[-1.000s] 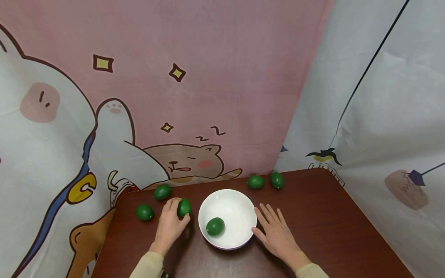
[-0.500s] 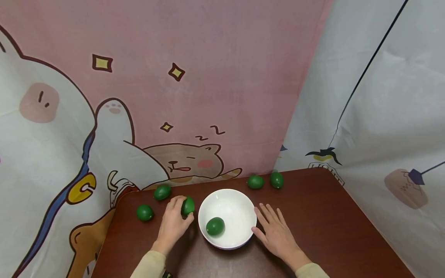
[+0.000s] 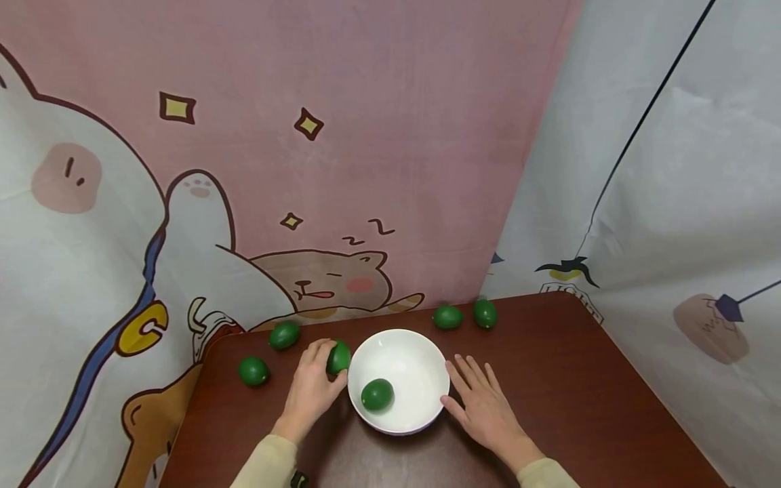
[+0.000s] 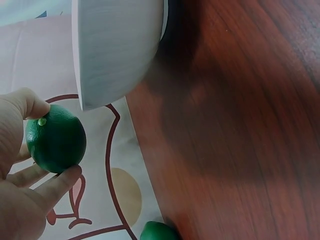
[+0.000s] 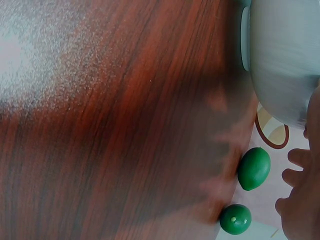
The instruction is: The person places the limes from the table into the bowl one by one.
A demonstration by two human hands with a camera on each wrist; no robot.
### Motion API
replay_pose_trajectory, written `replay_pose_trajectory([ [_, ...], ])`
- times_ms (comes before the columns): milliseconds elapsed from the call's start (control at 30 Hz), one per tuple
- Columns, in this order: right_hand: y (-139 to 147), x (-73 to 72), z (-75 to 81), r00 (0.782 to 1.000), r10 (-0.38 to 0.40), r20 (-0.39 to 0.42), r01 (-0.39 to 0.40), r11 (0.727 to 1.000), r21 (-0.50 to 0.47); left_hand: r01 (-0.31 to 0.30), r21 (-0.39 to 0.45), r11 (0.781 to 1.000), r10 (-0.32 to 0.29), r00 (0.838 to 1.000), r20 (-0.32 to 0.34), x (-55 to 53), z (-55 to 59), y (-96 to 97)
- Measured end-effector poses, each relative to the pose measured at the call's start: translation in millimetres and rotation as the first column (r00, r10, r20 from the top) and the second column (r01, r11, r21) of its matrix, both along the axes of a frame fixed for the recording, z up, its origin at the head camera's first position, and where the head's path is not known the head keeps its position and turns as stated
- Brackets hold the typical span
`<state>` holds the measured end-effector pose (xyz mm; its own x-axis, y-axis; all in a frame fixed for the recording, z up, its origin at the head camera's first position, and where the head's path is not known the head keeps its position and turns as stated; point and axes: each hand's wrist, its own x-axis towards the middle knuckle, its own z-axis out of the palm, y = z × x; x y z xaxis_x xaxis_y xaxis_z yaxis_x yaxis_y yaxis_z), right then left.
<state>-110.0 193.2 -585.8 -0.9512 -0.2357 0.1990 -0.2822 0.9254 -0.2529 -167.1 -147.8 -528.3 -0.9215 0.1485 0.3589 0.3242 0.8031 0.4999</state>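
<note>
My left hand (image 3: 310, 390) pinches a green lime (image 3: 339, 356) between thumb and fingers, right at the left rim of a white bowl (image 3: 421, 379). In the left wrist view the held lime (image 4: 57, 140) is off the table, beside the bowl's outer wall (image 4: 117, 50). Inside the bowl, toward its left front, lies another lime (image 3: 377, 394). My right hand (image 3: 485, 407) has its fingers spread and straight, with the thumb and fingertips at the bowl's right side. Whether it presses on the rim is hard to tell.
Two limes, one farther back (image 3: 284, 335) and one nearer (image 3: 253, 371), lie on the left of the brown table (image 3: 579, 393). Another pair, an oval lime (image 3: 448, 317) and its neighbour (image 3: 485, 314), sits at the back edge. A printed curtain (image 3: 427, 149) hangs behind.
My left hand has carried its lime rightward, from a little away from the bowl to its left rim. The right hand, bowl and other limes have stayed put.
</note>
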Motion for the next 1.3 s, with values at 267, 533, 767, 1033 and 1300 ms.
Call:
replay_pose_trajectory([
  [267, -0.1, -0.5, 0.5, 1.000, -0.002, 0.004, 0.002, 1.000, -0.004, 0.023, -0.005, 1.000, -0.023, 0.999, 0.027, -0.8, 1.1, 6.2],
  [533, -0.2, -0.8, 0.5, 1.000, -0.002, -0.003, 0.002, 1.000, -0.001, 0.042, -0.017, 0.999, -0.041, 0.997, 0.062, -1.0, 2.4, 13.5],
  [767, -0.1, -0.8, 0.3, 1.000, -0.002, -0.002, 0.002, 1.000, -0.009, 0.085, -0.033, 0.996, -0.083, 0.995, 0.057, -0.9, 3.9, 17.3],
  [1033, -0.1, -0.7, -0.7, 1.000, -0.003, -0.008, 0.003, 1.000, -0.005, 0.148, -0.069, 0.987, -0.145, 0.988, 0.045, -2.0, 4.3, 20.7],
  [1300, -0.5, -0.5, -0.9, 1.000, -0.005, -0.012, 0.005, 1.000, 0.007, 0.195, -0.116, 0.974, -0.189, 0.980, 0.061, -2.7, 5.7, 24.2],
])
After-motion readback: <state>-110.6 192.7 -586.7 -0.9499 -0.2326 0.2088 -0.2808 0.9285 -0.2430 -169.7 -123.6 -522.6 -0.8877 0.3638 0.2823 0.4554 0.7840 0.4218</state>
